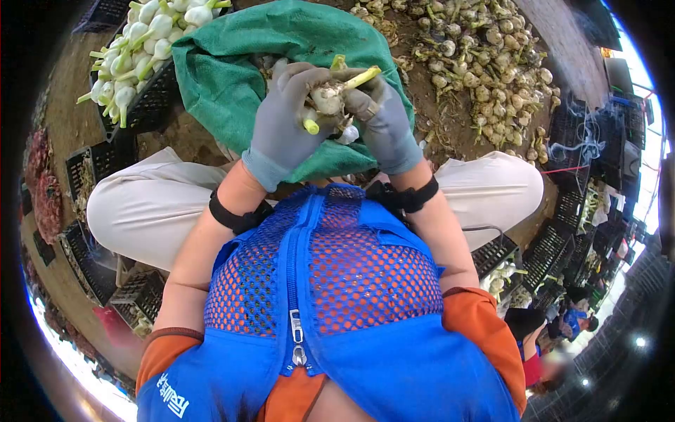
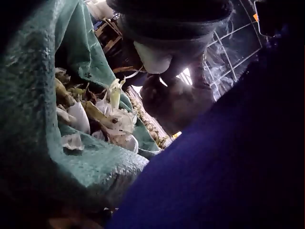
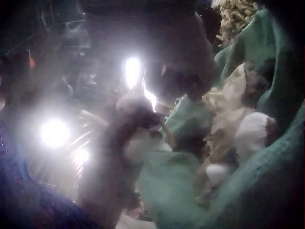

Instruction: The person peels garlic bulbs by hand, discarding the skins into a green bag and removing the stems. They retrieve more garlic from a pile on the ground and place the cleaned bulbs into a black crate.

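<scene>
In the head view both hands wear grey gloves and meet over an open green sack (image 1: 211, 70) between the knees. The left hand (image 1: 283, 119) grips a dirty garlic bulb (image 1: 328, 100) with a pale green stem slanting up to the right. A second cut stem end (image 1: 311, 126) pokes out under its fingers. From the other side, the right hand (image 1: 388, 126) pinches the garlic near its stem, thumb toward the bulb. A whitish bulb (image 1: 348, 134) shows lower, between the hands. Peels and stem scraps (image 2: 112, 119) lie in the sack in the left wrist view; the right wrist view is blurred.
A black crate (image 1: 151, 105) heaped with clean white garlic (image 1: 137, 60) stands at the upper left. Unpeeled garlic (image 1: 485, 70) lies piled on the ground at the upper right. More black crates (image 1: 555, 246) line the right side, with another person (image 1: 576, 320) farther off.
</scene>
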Motion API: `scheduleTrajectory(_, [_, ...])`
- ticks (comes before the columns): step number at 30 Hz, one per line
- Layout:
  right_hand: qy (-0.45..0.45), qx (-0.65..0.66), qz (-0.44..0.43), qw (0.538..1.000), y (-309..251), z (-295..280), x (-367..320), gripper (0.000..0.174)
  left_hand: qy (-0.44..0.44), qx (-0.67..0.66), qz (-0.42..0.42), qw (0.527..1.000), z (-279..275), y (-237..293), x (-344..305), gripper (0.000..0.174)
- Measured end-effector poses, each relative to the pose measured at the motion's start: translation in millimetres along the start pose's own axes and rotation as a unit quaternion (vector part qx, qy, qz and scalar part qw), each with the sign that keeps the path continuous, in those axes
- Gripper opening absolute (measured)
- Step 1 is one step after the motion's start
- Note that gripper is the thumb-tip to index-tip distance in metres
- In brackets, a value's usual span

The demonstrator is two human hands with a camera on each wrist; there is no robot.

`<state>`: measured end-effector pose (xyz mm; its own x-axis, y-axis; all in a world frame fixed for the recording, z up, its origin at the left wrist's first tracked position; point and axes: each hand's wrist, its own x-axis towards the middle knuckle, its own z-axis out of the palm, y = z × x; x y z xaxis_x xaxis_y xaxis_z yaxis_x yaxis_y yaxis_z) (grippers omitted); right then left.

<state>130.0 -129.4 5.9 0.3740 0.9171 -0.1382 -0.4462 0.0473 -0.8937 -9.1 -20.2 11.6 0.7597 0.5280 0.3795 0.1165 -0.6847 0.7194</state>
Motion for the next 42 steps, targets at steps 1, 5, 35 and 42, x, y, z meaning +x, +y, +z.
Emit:
scheduleTrajectory(1, [0.012, 0.031, -0.002, 0.999, 6, 1, 0, 0.039, 0.008, -0.006, 0.005, 1.000, 0, 1, -1, 0.062])
scheduleTrajectory(5, [0.013, 0.074, 0.014, 0.997, 8, -2, 1, 0.033, 0.029, -0.001, 0.031, 0.999, 1, 0, -2, 0.061])
scheduleTrajectory(35, [0.014, -0.023, -0.025, 0.999, 13, -23, -2, 0.021, -0.156, -0.328, -0.189, 0.912, -7, -31, -12, 0.035])
scheduleTrajectory(42, [-0.011, -0.048, -0.046, 0.998, 8, -17, -5, 0.022, -0.095, -0.434, -0.338, 0.830, -3, -16, -7, 0.030])
